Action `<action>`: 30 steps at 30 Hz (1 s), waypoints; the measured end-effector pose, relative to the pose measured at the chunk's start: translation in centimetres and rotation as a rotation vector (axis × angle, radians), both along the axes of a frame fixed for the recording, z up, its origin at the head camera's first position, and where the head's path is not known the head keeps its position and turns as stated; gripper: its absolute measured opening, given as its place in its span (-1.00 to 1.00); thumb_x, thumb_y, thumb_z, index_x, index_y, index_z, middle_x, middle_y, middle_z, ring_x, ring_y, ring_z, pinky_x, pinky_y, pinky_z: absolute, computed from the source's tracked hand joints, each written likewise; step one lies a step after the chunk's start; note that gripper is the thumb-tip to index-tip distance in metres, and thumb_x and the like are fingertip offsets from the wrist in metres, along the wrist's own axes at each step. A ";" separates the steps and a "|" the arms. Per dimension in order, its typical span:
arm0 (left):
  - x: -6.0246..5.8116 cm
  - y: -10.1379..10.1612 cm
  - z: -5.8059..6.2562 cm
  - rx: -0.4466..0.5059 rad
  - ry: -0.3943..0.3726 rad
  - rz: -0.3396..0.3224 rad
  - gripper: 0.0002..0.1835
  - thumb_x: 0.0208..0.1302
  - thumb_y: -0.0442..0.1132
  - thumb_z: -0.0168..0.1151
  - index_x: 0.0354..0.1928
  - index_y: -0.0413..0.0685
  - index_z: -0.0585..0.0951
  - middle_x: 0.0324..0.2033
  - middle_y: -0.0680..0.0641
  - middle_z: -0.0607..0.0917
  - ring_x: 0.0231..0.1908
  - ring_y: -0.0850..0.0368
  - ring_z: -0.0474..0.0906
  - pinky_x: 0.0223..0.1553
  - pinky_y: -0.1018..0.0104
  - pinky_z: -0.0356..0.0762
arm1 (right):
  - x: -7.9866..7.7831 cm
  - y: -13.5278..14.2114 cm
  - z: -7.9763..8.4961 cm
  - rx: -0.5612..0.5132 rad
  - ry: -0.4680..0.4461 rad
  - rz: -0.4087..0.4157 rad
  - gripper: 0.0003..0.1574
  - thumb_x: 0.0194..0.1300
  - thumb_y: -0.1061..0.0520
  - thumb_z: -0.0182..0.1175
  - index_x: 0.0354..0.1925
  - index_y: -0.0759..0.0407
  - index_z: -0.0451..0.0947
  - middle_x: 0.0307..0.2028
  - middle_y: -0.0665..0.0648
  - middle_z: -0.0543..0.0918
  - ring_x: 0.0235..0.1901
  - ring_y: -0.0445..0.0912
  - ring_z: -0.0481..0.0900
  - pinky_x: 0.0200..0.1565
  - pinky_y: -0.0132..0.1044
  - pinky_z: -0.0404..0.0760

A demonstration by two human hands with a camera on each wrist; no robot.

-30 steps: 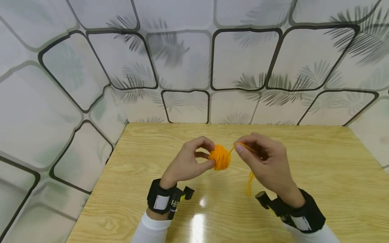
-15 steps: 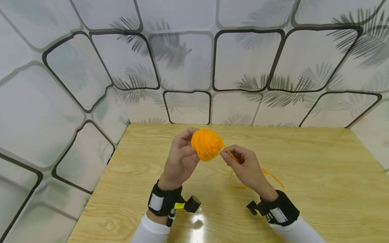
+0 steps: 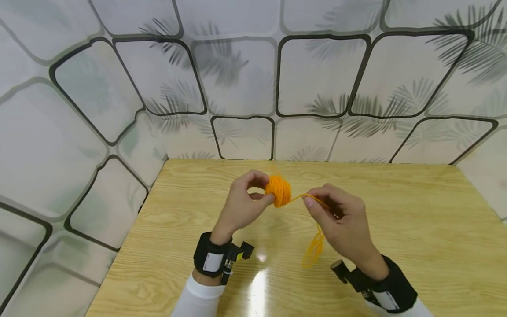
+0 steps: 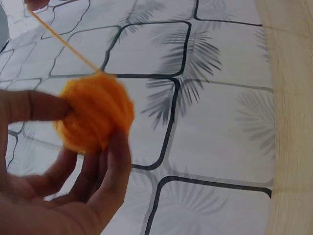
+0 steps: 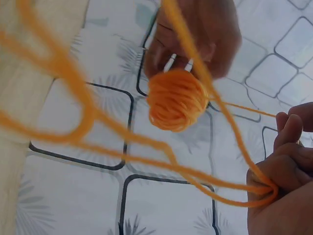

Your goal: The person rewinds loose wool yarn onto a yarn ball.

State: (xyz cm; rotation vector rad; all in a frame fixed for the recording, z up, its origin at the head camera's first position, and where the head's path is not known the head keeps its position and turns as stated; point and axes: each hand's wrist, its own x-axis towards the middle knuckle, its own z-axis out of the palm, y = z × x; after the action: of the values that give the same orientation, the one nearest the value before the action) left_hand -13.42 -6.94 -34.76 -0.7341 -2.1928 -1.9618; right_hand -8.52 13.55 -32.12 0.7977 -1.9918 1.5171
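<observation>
An orange ball of yarn (image 3: 279,192) is held up over the table between the thumb and fingers of my left hand (image 3: 243,202). In the left wrist view the thumb and fingertips press into the sides of the yarn ball (image 4: 98,115). My right hand (image 3: 342,220), to the right of the ball, pinches the yarn strand (image 3: 297,197) between thumb and index finger, and the strand runs straight across to the ball. Loose loops of yarn (image 3: 314,251) hang below that hand. The right wrist view shows these loops coming out from under the curled lower fingers (image 5: 281,171).
The wood-grain table (image 3: 166,259) spreads under both hands. Behind it and to the left stands a pale covering (image 3: 241,79) with dark outlines and leaf prints. Each wrist wears a black strap (image 3: 211,255) with a small camera.
Half a second ago the ball was raised higher and turned, with the right hand lower and closer to it. Now the ball is lower and the right hand farther right, the strand stretched between.
</observation>
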 end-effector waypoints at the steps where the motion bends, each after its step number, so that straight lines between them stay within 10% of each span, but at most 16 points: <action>1: 0.1 -0.1 0.1 -0.010 -0.021 -0.100 -0.75 0.10 -0.36 0.23 -0.15 -0.19 0.48 -0.22 -0.14 0.51 -0.19 -0.02 0.49 -0.26 0.18 0.58 | -0.5 0.3 0.1 -0.015 -0.034 -0.009 -0.77 0.16 0.40 0.11 -0.27 0.14 0.57 -0.59 -0.01 0.41 -0.70 -0.30 0.16 -0.71 -0.41 0.17; 6: 0.7 -0.7 0.7 0.116 -0.116 -0.554 -0.76 0.16 -0.39 0.17 -0.11 -0.23 0.46 -0.19 -0.18 0.51 -0.16 -0.06 0.47 -0.19 0.04 0.54 | -2.9 1.0 -0.7 -0.144 -0.338 0.124 -0.82 0.31 0.21 0.05 -0.24 0.31 0.53 -0.62 0.11 0.32 -0.71 -0.14 0.13 -0.69 -0.26 0.13; 10: 0.8 -0.5 0.9 0.384 -0.178 -0.680 -0.76 0.22 -0.33 0.08 -0.07 -0.19 0.45 -0.20 -0.08 0.52 -0.21 0.09 0.47 -0.18 0.22 0.50 | -3.1 0.4 -2.6 -0.175 -0.545 0.284 -0.70 0.36 0.11 0.00 -0.25 0.38 0.46 -0.65 0.14 0.25 -0.74 -0.10 0.03 -0.74 -0.23 0.03; 13: 0.8 -0.1 1.1 0.608 -0.229 -0.567 -0.74 0.22 -0.30 0.06 -0.05 -0.17 0.44 -0.19 -0.05 0.52 -0.22 0.15 0.47 -0.17 0.31 0.47 | -2.5 -0.4 -3.8 -0.139 -0.592 0.321 -0.69 0.38 0.08 -0.02 -0.25 0.34 0.47 -0.61 0.19 0.31 -0.75 -0.10 0.04 -0.76 -0.22 0.05; 16: 0.7 0.6 1.2 0.640 -0.187 -0.258 -0.75 0.21 -0.30 0.10 -0.08 -0.21 0.44 -0.18 -0.09 0.52 -0.18 0.10 0.49 -0.12 0.24 0.50 | -1.7 -1.0 -4.2 -0.053 -0.554 0.270 -0.70 0.39 0.05 -0.05 -0.23 0.23 0.51 -0.55 0.19 0.39 -0.76 -0.11 0.07 -0.77 -0.23 0.10; 22: -0.1 0.9 0.3 0.156 0.135 0.301 -0.72 0.10 -0.35 0.24 -0.15 -0.25 0.45 -0.22 -0.16 0.50 -0.19 0.01 0.48 -0.21 0.20 0.56 | 0.1 -1.0 -3.0 0.050 -0.417 0.116 -0.81 0.35 0.09 0.01 -0.22 0.08 0.56 -0.52 0.08 0.48 -0.63 -0.12 0.33 -0.66 -0.27 0.37; 25: -0.3 0.5 0.0 -0.034 0.214 0.294 -0.74 0.10 -0.32 0.23 -0.15 -0.17 0.46 -0.22 -0.10 0.50 -0.21 0.07 0.49 -0.26 0.30 0.56 | 0.5 -0.5 -1.7 0.045 -0.362 0.107 -0.85 0.33 0.16 0.04 -0.22 0.10 0.56 -0.48 0.07 0.51 -0.52 -0.11 0.43 -0.53 -0.26 0.49; 30: 0.2 -0.1 0.0 -0.190 0.109 0.044 -0.79 0.12 -0.27 0.22 -0.19 -0.04 0.46 -0.27 0.01 0.49 -0.23 0.17 0.48 -0.29 0.34 0.56 | 0.4 0.7 0.6 0.075 -0.276 0.024 -0.87 0.31 0.21 0.04 -0.25 0.09 0.54 -0.47 0.05 0.50 -0.49 -0.13 0.44 -0.49 -0.28 0.49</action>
State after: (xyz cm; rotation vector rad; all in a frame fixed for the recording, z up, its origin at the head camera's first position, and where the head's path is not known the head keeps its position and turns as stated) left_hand -13.22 -7.06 -34.78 -0.7893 -2.3301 -1.6683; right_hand -8.16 14.24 -31.52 0.6736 -2.2559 1.6496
